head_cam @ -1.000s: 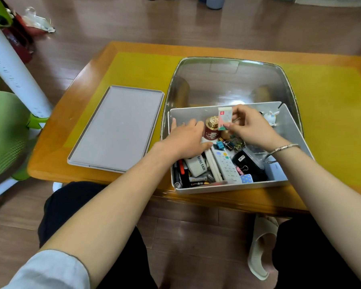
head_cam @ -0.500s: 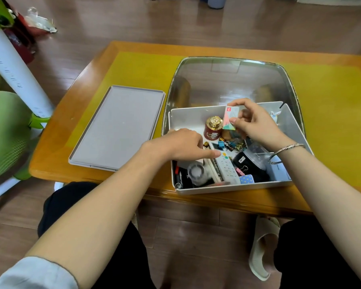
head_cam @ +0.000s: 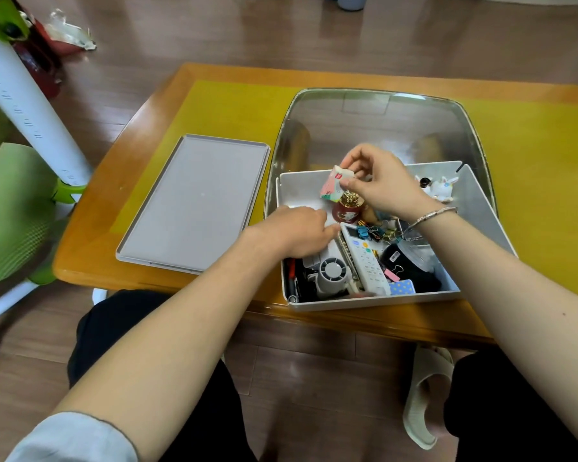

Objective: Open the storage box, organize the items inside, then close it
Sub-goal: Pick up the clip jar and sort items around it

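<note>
Two hands of yours work inside the open grey plastic storage box (head_cam: pixel 481 191), which sits at the table's near edge, at about four o'clock from the grey rectangular lid (head_cam: pixel 194 203) lying flat at its nine o'clock side. The box is crowded: a white remote control (head_cam: pixel 364 258), a small white fan (head_cam: pixel 331 271), coloured binder clips (head_cam: pixel 372 232), a red jar with a gold cap (head_cam: pixel 347 206) and a white bunny figurine (head_cam: pixel 442 188) at its one o'clock corner. Your right hand (head_cam: pixel 384 181) pinches a small pink-and-white packet (head_cam: pixel 334 183) between thumb and fingertips, above the jar. Your left hand (head_cam: pixel 297 231) reaches in with fingers curled downward; you cannot tell what they grip. Since half a second ago the packet has tilted and shifted toward the box's eleven o'clock side, and the fan now lies face-up.
</note>
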{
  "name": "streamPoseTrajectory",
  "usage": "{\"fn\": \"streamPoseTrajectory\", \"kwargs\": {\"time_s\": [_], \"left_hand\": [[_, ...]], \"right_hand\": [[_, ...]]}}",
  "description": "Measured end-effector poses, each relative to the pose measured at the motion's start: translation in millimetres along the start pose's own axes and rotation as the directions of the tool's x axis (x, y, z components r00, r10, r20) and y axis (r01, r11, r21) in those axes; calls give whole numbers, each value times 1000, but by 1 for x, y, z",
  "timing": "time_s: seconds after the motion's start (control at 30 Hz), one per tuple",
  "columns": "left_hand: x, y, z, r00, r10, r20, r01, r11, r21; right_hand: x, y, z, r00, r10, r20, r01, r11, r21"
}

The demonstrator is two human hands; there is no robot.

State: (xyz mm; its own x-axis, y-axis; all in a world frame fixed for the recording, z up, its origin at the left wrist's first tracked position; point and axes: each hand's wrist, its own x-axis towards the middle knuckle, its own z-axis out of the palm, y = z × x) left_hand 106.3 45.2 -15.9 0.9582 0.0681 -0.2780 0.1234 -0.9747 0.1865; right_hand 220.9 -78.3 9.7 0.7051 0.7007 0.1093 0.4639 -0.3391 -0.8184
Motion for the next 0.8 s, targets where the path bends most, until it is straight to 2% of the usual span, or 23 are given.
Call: {"fn": "streamPoseTrajectory", "kwargs": {"time_s": [0.1,0.17,0.23,0.47,0.57,0.8], "left_hand": [[8,6,5,998,28,61,-29,999,17],[14,6,7,994,11,107,-6,999,-41],[18,8,10,990,0,139,3,1000,-26],[20,12,12,989,24,143,-23,1000,-8],[12,15,10,983,-8,182,-9,996,94],[-13,19,8,990,-48,131,21,979,203]], "right_hand": [[2,2,5,999,-34,5,34,993,-115],[2,5,6,999,-42,3,42,990,-133],[2,9,5,999,-42,5,43,989,-142],[6,14,10,997,-50,55,59,982,-177],[6,15,14,993,-51,103,73,972,-222],[6,18,21,991,-24,128,69,932,-357]]}}
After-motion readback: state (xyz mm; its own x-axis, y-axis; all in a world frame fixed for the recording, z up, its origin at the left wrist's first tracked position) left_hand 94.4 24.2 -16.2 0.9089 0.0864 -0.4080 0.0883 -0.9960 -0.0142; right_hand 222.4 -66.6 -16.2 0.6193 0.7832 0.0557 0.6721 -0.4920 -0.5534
